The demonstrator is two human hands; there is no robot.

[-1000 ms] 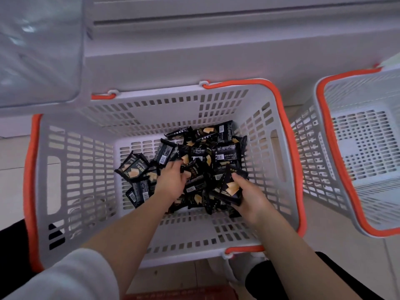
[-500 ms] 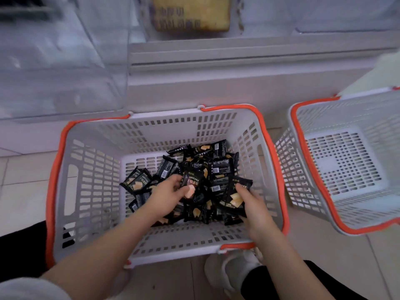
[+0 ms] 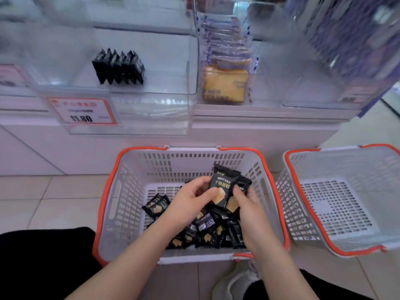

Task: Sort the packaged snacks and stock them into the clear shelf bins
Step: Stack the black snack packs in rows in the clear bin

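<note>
Closest to me, the person crouches over a grey basket [image 3: 112,204] with an orange rim, one pale shoe [image 3: 234,282] showing beneath its near edge. Both hands are raised just above the heap. The left hand [image 3: 190,200] curls its thumb and fingers against the left side of a black packet [image 3: 223,187] marked DRYCAKE. The right hand [image 3: 249,204] pinches the packet's lower right edge together with a second black packet [image 3: 243,187] tucked just behind the first. Both packets are lifted clear of the pile.

Under the hands, loose black snack packets [image 3: 207,228] cover much of the basket floor, lying in a jumble. To the right stands a second basket [image 3: 337,204] of the same kind, with nothing visible inside it.

Further off, on the shelf, a clear bin [image 3: 151,87] holds a short upright row of matching black packets [image 3: 119,67], with most of its floor bare. A price tag [image 3: 83,111] reading 11.80 sits on its front. The neighbouring clear bin [image 3: 255,61] holds yellowish bread-like packs [image 3: 225,83] in a row.

As I judge it, stocking has barely started: a handful of packets are shelved, two are in hand, and the bulk is left in the basket.
</note>
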